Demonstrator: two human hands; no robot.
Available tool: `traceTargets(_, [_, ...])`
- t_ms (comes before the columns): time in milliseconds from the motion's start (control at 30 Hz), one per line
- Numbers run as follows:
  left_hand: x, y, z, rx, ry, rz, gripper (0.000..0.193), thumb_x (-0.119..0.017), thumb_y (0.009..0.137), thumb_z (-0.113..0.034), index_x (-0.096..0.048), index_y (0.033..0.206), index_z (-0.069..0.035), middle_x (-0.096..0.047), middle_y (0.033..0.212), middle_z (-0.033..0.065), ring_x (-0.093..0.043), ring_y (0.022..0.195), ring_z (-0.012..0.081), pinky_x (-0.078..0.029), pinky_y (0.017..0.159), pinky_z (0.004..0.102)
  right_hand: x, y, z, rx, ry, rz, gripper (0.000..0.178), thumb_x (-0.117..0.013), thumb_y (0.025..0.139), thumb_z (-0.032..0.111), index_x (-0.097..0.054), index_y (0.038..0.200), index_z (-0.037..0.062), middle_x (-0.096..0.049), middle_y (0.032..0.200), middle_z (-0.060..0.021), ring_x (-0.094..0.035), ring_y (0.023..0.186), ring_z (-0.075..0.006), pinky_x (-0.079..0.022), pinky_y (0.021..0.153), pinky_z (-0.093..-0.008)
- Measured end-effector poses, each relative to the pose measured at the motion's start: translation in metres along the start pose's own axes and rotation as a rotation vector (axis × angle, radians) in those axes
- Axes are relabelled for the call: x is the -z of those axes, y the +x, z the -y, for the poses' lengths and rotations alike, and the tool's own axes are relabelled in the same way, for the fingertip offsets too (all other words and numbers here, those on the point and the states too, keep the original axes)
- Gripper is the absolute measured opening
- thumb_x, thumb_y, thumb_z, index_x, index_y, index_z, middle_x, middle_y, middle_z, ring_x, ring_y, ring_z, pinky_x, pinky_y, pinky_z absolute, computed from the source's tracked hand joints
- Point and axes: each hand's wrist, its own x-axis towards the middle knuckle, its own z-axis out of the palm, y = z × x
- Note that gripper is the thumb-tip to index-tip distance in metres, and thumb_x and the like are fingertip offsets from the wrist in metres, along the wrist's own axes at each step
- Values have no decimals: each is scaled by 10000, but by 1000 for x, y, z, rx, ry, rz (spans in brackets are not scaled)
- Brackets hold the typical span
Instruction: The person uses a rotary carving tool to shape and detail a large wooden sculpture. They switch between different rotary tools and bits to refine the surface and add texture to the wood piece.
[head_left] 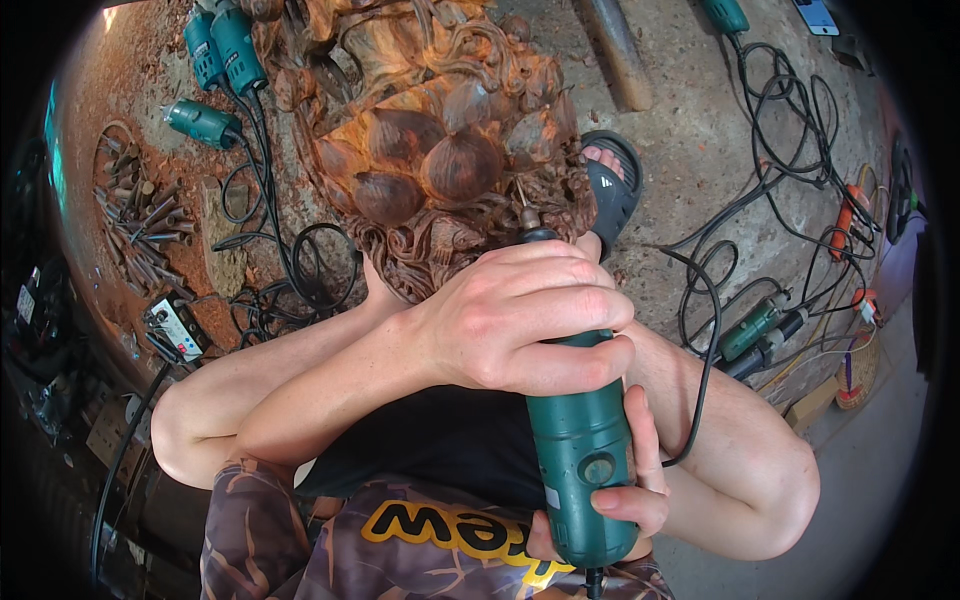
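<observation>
Between my knees stands a reddish-brown wood carving with rounded bulbs and curling relief. Wrapped over the front of a green electric die grinder, the fingers of my left hand are closed near its collar. My right hand grips the rear of the body from the right side, its thumb across the casing. The grinder lies pointing away from me, and its thin bit reaches the carving's lower right part. Whether the bit touches the wood or is spinning I cannot tell.
Several green power tools lie at the upper left, another pair at the right. Black cords tangle over the floor. Loose bits are heaped at the left near a power strip. A metal pipe lies beyond my sandalled foot.
</observation>
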Motion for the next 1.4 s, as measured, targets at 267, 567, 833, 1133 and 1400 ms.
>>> traceTargets(267, [-4,-1,-2,12,1,-45,276,-801,693,-191,-717,932,-80,-694,994,113,-706,826,269,-598,710,370,4,4,7,-57,-6,50,872,-847,722,221,-456,1463,-17,-460,1496,-242,-458,1440,-338,-351,1227,-422])
traceTargets(567, [-1,-2,-1,12,-6,-4,291,-843,725,-183,-723,971,-86,-704,981,107,-715,821,253,-595,709,359,10,11,12,-146,-47,124,912,-850,707,232,-445,1485,-20,-469,1501,-205,-452,1449,-304,-334,1243,-401])
traceTargets(833, [-1,-1,0,-13,10,13,286,-876,765,-196,-726,982,-85,-715,971,105,-724,816,242,-592,699,345,14,20,14,-235,-127,223,948,-852,695,242,-436,1504,-23,-476,1505,-173,-448,1456,-274,-319,1257,-382])
traceTargets(1133, [-5,0,-3,30,1,-38,242,-791,717,-188,-711,918,-80,-688,979,108,-690,807,255,-584,689,351,17,29,20,-308,-195,285,989,-855,680,253,-426,1526,-26,-485,1511,-136,-443,1465,-240,-302,1273,-360])
traceTargets(1400, [-3,-1,-2,9,3,4,275,-822,767,-180,-728,1001,-69,-709,978,119,-713,807,247,-584,675,349,13,34,25,-301,-260,348,941,-858,658,230,-470,1480,-13,-489,1478,-117,-451,1428,-224,-322,1248,-348])
